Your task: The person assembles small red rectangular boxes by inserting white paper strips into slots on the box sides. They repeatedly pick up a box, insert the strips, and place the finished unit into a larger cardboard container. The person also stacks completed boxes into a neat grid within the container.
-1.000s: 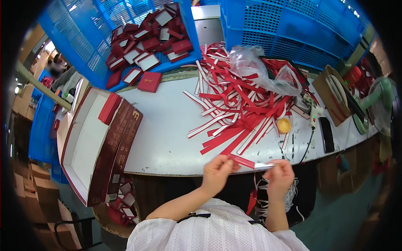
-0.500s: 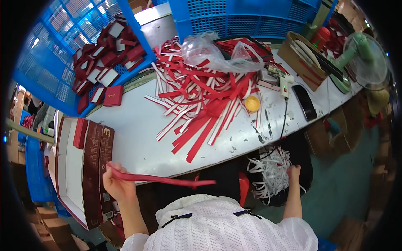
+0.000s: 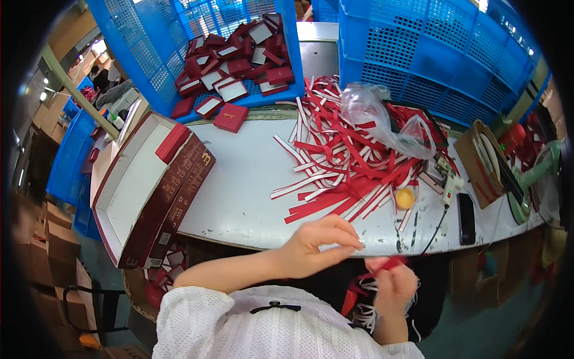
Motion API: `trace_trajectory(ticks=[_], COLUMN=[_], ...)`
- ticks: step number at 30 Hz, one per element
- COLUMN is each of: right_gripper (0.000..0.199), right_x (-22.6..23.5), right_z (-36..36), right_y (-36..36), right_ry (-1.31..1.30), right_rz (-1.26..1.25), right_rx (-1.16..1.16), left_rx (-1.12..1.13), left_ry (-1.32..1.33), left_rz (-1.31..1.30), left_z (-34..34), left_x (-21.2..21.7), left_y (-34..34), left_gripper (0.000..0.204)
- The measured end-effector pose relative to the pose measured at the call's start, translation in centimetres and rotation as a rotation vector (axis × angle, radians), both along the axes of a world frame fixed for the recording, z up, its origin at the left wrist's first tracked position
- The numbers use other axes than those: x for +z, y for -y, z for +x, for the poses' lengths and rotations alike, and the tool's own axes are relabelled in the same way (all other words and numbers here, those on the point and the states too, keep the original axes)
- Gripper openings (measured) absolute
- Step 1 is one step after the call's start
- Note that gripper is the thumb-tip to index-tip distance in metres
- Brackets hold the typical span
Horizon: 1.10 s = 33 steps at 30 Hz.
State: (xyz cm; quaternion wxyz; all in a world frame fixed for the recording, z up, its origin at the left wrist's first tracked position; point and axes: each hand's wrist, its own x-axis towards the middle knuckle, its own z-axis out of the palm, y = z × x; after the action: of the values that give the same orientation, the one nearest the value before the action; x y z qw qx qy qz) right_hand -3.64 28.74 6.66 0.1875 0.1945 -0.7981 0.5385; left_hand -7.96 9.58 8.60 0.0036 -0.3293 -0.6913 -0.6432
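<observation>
My left hand (image 3: 320, 242) is at the table's near edge, fingers pinched together toward a red paper strip (image 3: 385, 264). My right hand (image 3: 394, 284) is just below and to the right, holding that folded red strip over my lap. Both hands meet close in front of my chest. A loose heap of red and white strips (image 3: 344, 161) lies on the white table (image 3: 239, 191) beyond my hands. More strips hang in my lap (image 3: 365, 302).
A large open red-and-white box (image 3: 134, 185) lies at the left. A tilted blue crate (image 3: 179, 54) holds several small red boxes (image 3: 239, 48). Another blue crate (image 3: 430, 54), a clear plastic bag (image 3: 382, 119), a yellow round object (image 3: 405, 198), a black phone (image 3: 466, 218) and a green fan (image 3: 532, 179) are on the right.
My left hand came in from the far left, where it held a long red strip stretched out. Both hands are now together near the table edge. The view swung back toward the table.
</observation>
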Motion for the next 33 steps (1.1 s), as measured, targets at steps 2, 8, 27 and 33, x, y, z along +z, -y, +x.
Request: trace_trajectory(ticks=[2,8,27,33], right_gripper=[0.011,0.028,0.036,0.026], right_x=[0.2,2.5,18.9,20.3], right_z=[0.5,-1.6,-16.9,-19.4], right_y=[-2.2,-7.9,5.2,6.6], right_ry=[0.434,0.269,0.688,0.749], right_rz=[-0.797,-1.117,-0.601,-0.599], right_rx=[0.157,0.518,0.052,-0.246], left_rx=[0.097,0.576,1.088,1.128], left_ry=[-0.051,-0.137,0.203,0.125], left_rz=[-0.078,-0.438,-0.674,-0.935], left_z=[-1.9,-12.1,-40.7,-48.0], left_x=[-1.0,4.4,2.7,2.7], left_y=[2.2,15.8,53.7,57.0], left_gripper=[0.015,0.015,0.048,0.052])
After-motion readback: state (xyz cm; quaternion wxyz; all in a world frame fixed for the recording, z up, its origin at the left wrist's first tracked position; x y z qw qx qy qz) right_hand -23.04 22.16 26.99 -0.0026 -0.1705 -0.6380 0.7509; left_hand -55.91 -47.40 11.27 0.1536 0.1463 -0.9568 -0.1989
